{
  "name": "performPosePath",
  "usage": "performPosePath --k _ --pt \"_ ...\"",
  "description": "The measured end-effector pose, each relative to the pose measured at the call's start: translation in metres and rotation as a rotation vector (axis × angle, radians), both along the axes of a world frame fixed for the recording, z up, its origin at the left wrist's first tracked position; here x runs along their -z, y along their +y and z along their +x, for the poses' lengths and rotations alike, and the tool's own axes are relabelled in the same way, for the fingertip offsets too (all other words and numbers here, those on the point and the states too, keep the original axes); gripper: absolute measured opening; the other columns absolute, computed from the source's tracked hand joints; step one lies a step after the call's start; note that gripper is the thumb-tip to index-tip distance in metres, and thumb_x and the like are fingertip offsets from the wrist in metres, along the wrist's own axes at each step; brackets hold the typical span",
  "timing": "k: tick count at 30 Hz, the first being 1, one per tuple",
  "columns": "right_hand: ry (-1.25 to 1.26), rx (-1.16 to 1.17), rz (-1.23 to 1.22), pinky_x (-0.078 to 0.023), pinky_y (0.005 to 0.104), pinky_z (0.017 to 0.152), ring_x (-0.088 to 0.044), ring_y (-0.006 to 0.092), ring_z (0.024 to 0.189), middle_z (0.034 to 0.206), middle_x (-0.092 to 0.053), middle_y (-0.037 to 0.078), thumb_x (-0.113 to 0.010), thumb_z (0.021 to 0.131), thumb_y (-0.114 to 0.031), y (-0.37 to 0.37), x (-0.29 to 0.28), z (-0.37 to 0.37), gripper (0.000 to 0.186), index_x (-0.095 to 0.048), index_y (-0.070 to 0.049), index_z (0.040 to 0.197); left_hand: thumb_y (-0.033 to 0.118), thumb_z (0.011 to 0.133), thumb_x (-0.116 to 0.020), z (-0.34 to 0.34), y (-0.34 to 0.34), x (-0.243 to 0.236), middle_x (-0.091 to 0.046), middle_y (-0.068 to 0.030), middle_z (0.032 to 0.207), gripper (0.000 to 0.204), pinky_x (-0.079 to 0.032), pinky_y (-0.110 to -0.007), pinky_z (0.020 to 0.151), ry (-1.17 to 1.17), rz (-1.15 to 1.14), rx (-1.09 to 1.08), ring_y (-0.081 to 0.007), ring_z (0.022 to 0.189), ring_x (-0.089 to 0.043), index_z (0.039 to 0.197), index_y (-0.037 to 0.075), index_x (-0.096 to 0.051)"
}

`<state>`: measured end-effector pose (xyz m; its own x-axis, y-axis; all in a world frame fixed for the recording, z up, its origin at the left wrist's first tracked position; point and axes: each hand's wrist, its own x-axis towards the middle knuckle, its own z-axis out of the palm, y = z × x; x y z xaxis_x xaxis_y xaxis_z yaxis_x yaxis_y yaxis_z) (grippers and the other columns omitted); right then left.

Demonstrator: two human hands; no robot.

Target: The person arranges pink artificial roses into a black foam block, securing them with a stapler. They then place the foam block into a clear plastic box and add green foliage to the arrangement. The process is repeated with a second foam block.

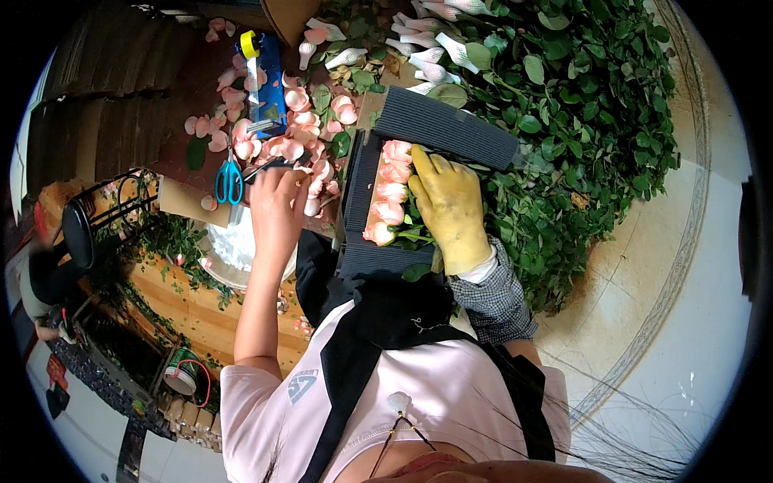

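Note:
My bare left hand [278, 201] has its fingers curled on a dark object, too hidden to name, just right of teal-handled scissors [229, 180]. My right hand [447, 205], in a yellow glove, lies against a column of pale pink roses [390, 193], index finger extended and thumb apart. The roses lie on dark corrugated cardboard [386, 262], their stems partly under the hand. Another corrugated strip [447, 125] crosses above them. Loose petals [286, 149] surround a blue tape dispenser [270, 97] with a yellow roll [248, 44].
Leafy stems [580, 121] heap at the right, beside white netted buds [427, 60]. Stacked cardboard [105, 88] stands at upper left. A round tub [241, 274] with white pieces sits below the table [185, 169]. At far left are a black stool [76, 229] and another person's blurred arm [36, 306].

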<state>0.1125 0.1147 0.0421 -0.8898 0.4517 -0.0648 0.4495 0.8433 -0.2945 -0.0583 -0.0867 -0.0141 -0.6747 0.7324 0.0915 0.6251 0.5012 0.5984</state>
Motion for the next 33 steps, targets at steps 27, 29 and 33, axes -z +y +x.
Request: performPosePath --k 27,29,33 --pt "0.011 -0.118 -0.077 -0.051 0.0448 0.092 -0.063 0.0376 0.108 0.126 -0.063 0.02 -0.085 0.07 -0.018 -0.001 -0.011 0.025 0.086 -0.044 0.001 0.143 0.03 0.068 -0.086 0.032 0.039 -0.038 -0.064 -0.007 0.102 0.037 -0.047 -0.042 0.084 -0.008 0.125 0.707 -0.0296 0.099 -0.058 0.095 0.007 -0.074" --pt "0.158 -0.152 -0.027 -0.052 0.0443 0.088 -0.065 0.0356 0.103 0.127 -0.063 0.019 -0.081 0.075 -0.019 -0.002 -0.011 0.032 0.077 -0.047 0.001 0.14 0.032 0.074 -0.085 0.011 0.027 -0.052 -0.064 -0.0095 0.106 0.04 -0.047 -0.041 0.091 -0.1 0.188 0.779 -0.0304 0.107 -0.058 0.101 0.005 -0.073" --pt "0.362 0.101 -0.366 -0.048 0.0436 0.102 -0.061 0.0369 0.119 0.13 -0.064 0.02 -0.072 0.087 -0.012 -0.018 -0.046 0.055 0.057 -0.054 -0.002 0.14 0.014 0.088 -0.072 -0.089 -0.017 -0.106 -0.07 -0.0153 0.104 0.021 -0.052 -0.038 0.09 -0.089 0.237 0.155 -0.0333 0.101 -0.066 0.106 0.002 -0.072"
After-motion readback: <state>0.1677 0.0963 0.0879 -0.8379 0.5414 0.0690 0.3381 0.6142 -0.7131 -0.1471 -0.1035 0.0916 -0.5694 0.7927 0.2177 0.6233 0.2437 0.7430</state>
